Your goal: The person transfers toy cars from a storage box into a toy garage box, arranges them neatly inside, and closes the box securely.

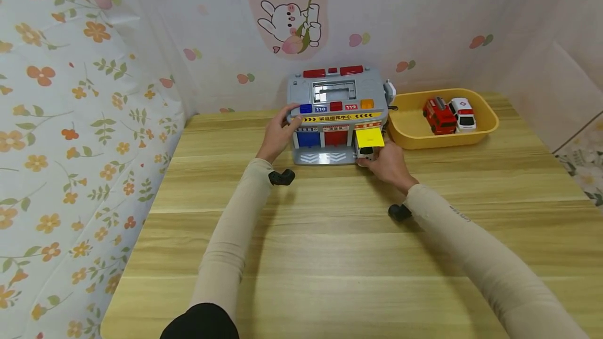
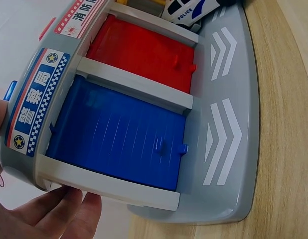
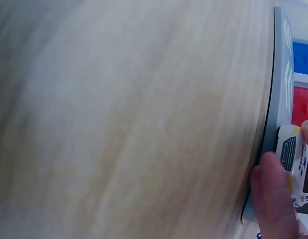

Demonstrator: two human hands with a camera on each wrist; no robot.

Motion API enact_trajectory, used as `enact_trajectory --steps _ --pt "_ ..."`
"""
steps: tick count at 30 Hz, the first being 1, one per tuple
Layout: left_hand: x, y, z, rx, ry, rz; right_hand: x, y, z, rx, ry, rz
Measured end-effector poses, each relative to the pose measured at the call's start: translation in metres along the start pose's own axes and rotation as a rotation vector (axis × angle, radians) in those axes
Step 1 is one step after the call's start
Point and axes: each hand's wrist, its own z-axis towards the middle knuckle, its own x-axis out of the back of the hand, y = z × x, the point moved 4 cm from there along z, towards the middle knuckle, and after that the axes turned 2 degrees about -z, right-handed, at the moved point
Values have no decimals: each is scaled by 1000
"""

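Note:
A grey toy rescue-station garage (image 1: 301,156) stands against the back cloth. My left hand (image 1: 277,137) holds its left upper corner; in the left wrist view, fingers (image 2: 69,211) curl by its side wall. The blue door (image 2: 119,134) and red door (image 2: 144,55) are down, while the yellow door (image 1: 369,137) is raised. At the bay under it, my right hand (image 1: 392,165) grips a white toy police car (image 3: 289,149) between thumb and fingers. The car (image 2: 194,11) sits partly on the grey ramp, and its other end is hidden by the door and hand.
To the garage's right stands a yellow tray (image 1: 414,142) holding a red toy fire truck (image 1: 440,116) and a white toy ambulance (image 1: 463,114). A wooden table (image 1: 330,255) lies under everything, with patterned cloth (image 1: 198,25) hanging behind and at the left.

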Motion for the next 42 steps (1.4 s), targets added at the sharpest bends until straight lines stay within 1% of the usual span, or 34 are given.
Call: enact_trajectory --steps 2,7,12,16,19,23,30,37,40,42 --pt "0 0 0 3 -1 -2 1 0 0 -15 3 0" --pt "0 2 0 2 -3 -2 3 1 -2 -4 11 4" --pt "0 3 0 1 -4 -11 6 0 -4 42 6 -3" --pt "0 2 0 -2 -5 -17 6 1 -7 69 -35 6" --pt "0 2 0 3 -2 -12 5 0 -8 109 -61 2" --pt "0 0 1 10 1 -4 5 0 -9 144 -64 -22" --pt "-1 -2 0 26 -1 -8 6 3 -9 153 -86 -62" --pt "-1 -2 -1 29 4 -25 8 3 -11 181 -85 -77" --pt "-1 -2 -1 29 2 -19 9 3 -11 167 -101 -82" --pt "-2 -1 0 31 1 -15 9 3 -11 147 -135 -92"
